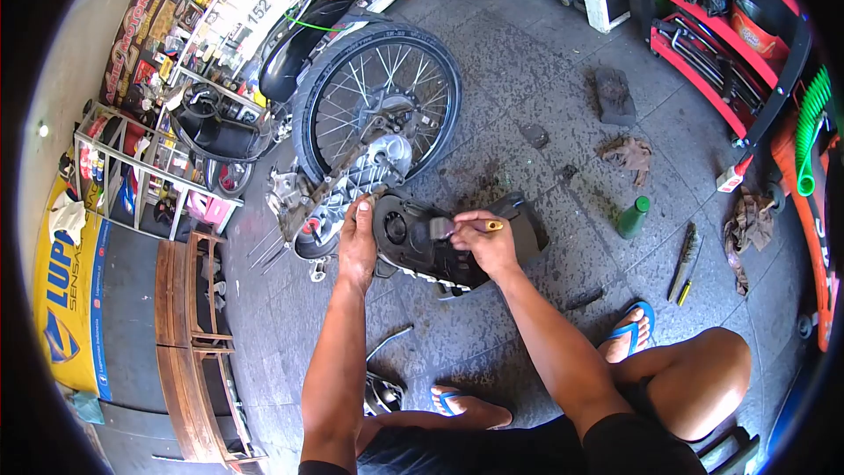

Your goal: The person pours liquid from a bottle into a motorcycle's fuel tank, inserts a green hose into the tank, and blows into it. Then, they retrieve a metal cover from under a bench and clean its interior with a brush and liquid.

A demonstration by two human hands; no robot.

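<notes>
A black plastic engine cover [422, 251] lies on the concrete floor in front of me. My left hand [358, 242] grips its left edge and steadies it. My right hand [485, 242] is closed on a small brush [457, 227] with a yellow-tipped handle, its bristles resting on the cover's top face. Just behind the cover stands a motorcycle's rear wheel [378, 105] with its bare engine casing [352, 180].
A green bottle [632, 218], a wire brush [684, 257] and rags [629, 155] lie on the floor to the right. A red tool trolley [712, 35] stands far right. A wooden bench [189, 334] and parts shelves [141, 167] are left. My feet wear blue sandals [629, 330].
</notes>
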